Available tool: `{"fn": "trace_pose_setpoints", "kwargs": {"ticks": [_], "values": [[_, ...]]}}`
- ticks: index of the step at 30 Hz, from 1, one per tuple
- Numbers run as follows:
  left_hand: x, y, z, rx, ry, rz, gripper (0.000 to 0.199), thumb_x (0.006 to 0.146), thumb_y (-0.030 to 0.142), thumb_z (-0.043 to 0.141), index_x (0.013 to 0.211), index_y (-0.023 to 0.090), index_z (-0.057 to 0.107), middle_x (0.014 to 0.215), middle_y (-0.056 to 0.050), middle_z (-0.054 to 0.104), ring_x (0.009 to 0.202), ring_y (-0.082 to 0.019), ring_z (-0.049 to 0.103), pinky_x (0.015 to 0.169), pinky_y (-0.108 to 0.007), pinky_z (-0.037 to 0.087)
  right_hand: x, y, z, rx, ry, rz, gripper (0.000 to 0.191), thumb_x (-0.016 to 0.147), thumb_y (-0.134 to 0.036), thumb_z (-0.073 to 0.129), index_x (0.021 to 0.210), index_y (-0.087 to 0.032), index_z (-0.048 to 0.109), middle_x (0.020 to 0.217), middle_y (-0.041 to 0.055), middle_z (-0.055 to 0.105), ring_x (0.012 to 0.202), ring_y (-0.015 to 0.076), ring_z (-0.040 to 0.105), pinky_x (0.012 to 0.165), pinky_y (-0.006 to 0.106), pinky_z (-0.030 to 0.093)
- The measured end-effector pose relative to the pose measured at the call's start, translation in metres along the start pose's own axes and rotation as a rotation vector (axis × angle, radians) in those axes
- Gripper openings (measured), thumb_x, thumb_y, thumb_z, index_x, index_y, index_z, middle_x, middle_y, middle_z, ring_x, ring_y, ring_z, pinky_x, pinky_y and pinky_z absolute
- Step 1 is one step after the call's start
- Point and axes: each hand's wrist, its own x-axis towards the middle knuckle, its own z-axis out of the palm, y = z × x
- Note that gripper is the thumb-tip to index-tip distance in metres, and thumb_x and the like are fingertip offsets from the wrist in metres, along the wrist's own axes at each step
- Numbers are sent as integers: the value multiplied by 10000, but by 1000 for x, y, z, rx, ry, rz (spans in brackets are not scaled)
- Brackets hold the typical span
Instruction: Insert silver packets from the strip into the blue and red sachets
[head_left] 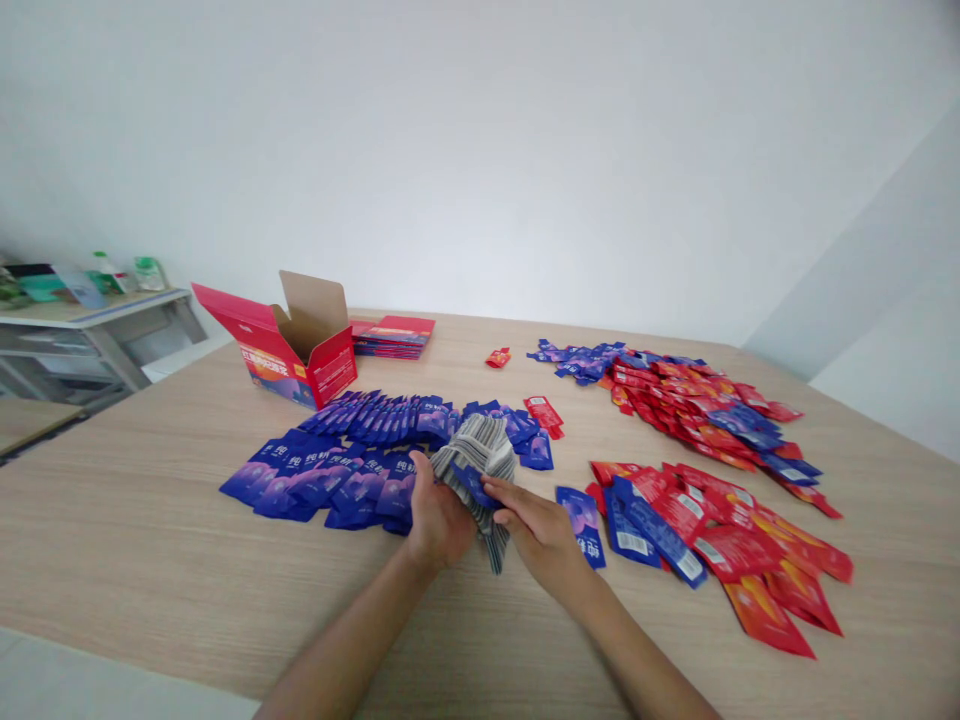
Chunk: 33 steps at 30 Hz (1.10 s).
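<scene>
A grey striped cloth (484,445) is bunched up in my left hand (441,518), its lower end hanging down between my hands. Against the cloth lies a small blue pouch (472,485), pinched by the fingers of my right hand (541,532). Blue pouches (352,480) overlap in fanned rows to the left of my hands. More blue pouches (536,450) lie just behind the cloth. Close to my right hand, a single blue pouch with white lettering (581,525) rests on the table. My left fingertips are hidden behind the cloth.
An open red box (334,365) stands at the back left beside a stack of flat red cartons (401,335). Mixed red and blue pouches (750,540) are heaped on the right of the wooden table (150,530). A side shelf (82,315) stands far left.
</scene>
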Motion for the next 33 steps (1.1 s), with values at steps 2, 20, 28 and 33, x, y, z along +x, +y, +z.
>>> {"fn": "trace_pose_setpoints", "kwargs": {"ticks": [2,20,28,33], "values": [[-1,4,3,10,4,15,834,957,697,196,1075,81,745,1015,-181,759,1061,-324,698,973,-490,524,0,-1,-1,-3,4,-17,352,1023,-321,534,1365,-315,618,1289,29,677,1147,193,686,991,330,598],[4,-18,-28,0,-141,-183,766,913,756,325,1196,163,719,1201,-129,730,1305,-307,561,1128,-453,395,-4,-5,8,-205,-13,37,365,1010,-365,537,1365,-283,555,1501,77,494,1454,281,386,1224,651,203],[6,1,-12,-38,-266,-220,1013,839,863,207,1366,91,599,1396,-215,600,1390,-384,457,1151,-563,321,-3,7,5,-414,196,68,284,955,-428,613,1158,-229,594,1441,125,520,1419,328,399,1167,659,237],[2,-14,-12,-14,-253,-290,990,879,816,111,1414,116,563,1377,-189,622,1360,-344,501,1179,-515,292,-2,11,5,-395,305,77,299,926,-446,650,1131,-240,581,1205,100,630,1208,294,554,1085,575,373]]}}
